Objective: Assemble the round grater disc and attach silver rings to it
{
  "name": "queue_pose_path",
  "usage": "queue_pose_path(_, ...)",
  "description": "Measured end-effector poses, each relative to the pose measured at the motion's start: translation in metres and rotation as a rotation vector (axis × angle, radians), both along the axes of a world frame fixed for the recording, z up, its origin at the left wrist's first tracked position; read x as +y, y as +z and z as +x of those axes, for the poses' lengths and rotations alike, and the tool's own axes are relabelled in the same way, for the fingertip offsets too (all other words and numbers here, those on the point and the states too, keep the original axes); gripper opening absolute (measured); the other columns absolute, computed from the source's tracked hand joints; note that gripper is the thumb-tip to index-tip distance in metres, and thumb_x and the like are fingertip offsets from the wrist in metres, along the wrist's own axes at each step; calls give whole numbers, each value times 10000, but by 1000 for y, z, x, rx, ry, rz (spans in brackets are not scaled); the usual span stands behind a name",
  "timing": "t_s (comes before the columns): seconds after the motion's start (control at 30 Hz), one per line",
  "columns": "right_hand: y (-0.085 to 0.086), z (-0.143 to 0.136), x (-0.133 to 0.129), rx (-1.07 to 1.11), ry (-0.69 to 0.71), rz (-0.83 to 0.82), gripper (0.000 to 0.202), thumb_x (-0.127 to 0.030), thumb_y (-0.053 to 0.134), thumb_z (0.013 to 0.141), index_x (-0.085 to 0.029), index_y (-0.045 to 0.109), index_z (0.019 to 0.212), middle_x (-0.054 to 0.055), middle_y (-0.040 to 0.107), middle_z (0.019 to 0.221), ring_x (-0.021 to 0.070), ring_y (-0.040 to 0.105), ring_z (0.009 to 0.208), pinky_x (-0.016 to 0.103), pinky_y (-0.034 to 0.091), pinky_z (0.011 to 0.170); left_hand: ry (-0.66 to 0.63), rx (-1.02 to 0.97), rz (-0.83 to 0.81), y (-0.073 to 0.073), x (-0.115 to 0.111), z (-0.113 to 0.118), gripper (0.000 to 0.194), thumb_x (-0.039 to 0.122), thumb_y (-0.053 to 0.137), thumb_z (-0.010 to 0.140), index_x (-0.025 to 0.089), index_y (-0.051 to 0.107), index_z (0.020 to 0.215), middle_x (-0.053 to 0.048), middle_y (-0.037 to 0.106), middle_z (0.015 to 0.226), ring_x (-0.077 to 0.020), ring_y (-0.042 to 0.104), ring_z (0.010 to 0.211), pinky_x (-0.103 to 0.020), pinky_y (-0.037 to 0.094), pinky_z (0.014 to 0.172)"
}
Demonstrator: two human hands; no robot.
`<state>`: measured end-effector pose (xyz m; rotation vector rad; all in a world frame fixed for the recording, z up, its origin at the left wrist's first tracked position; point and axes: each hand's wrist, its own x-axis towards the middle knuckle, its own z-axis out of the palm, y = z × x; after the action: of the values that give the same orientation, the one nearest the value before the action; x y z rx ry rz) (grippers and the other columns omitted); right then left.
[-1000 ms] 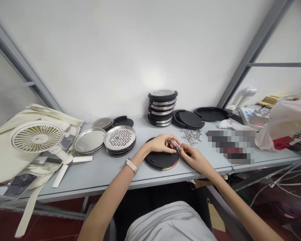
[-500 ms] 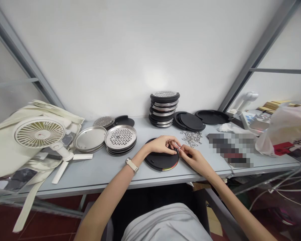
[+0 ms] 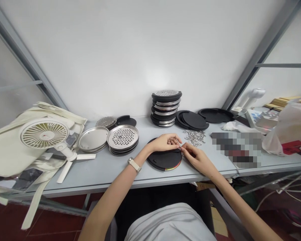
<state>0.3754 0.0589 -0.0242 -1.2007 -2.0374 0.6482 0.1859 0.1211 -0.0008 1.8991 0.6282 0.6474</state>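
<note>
A round black disc (image 3: 163, 160) lies flat on the table in front of me, with a shiny, coloured strip along its lower right rim. My left hand (image 3: 164, 143) rests over its upper part, fingers curled and thumb and fingertips pressed together at the right rim. There my right hand (image 3: 194, 157) meets it, thumb and forefinger pinched around a small silvery metal piece (image 3: 180, 149), mostly hidden by the fingertips. Just beyond the right hand is a loose heap of small metal clasps (image 3: 194, 137).
Behind stands a tall stack of black and metal discs (image 3: 166, 108). More black discs (image 3: 194, 120) lie to its right. Left are perforated metal discs (image 3: 122, 137), plain metal plates (image 3: 93, 139) and a white fan (image 3: 45, 135). A plastic bag (image 3: 273, 140) sits right.
The view has shifted slightly, so everything sits a little further right. Both hands stay at the disc's right rim, with only small finger movements.
</note>
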Motion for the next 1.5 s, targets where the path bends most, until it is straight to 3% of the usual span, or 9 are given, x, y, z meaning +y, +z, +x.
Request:
queue_pose_path(0.33, 2, -2, -2, -71, 12, -28, 152, -232, 415, 844, -213, 423, 693, -60, 432, 541, 120, 411, 523, 238, 326, 527, 0, 32, 32, -2, 2, 0, 206, 278, 610, 793, 102, 620, 899, -75, 652, 843, -105, 582, 757, -232, 442, 699)
queue_pose_path(0.67, 4, 3, -1, -84, 62, -74, 304, -324, 335, 911, -200, 460, 664, -19, 513, 598, 151, 491, 595, 257, 375, 578, 29, 144, 112, 2, -3, -1, 293, 375, 636, 757, 119, 650, 900, -35, 607, 767, -93, 529, 698, -213, 404, 622)
queue_pose_path(0.87, 1, 4, 1, -72, 48, -82, 330, -318, 349, 903, -187, 469, 625, -22, 499, 566, 136, 463, 557, 252, 354, 548, 3, 136, 162, 1, -2, -1, 259, 277, 701, 696, 133, 672, 910, -40, 595, 848, -107, 539, 779, -215, 397, 643)
queue_pose_path(1.27, 3, 0, -1, -29, 21, -65, 251, -345, 365, 918, -211, 455, 727, -43, 459, 590, 135, 432, 571, 243, 349, 554, -30, 92, 134, -2, 2, -1, 263, 291, 712, 681, 121, 675, 878, -43, 575, 849, -106, 530, 754, -228, 393, 631)
queue_pose_path(1.5, 3, 0, 0, -29, 31, -58, 259, -341, 378, 903, -209, 420, 685, -48, 427, 575, 125, 399, 556, 239, 318, 533, 5, 131, 172, 0, 0, -1, 295, 304, 716, 667, 124, 661, 894, -35, 579, 814, -99, 522, 731, -220, 404, 631)
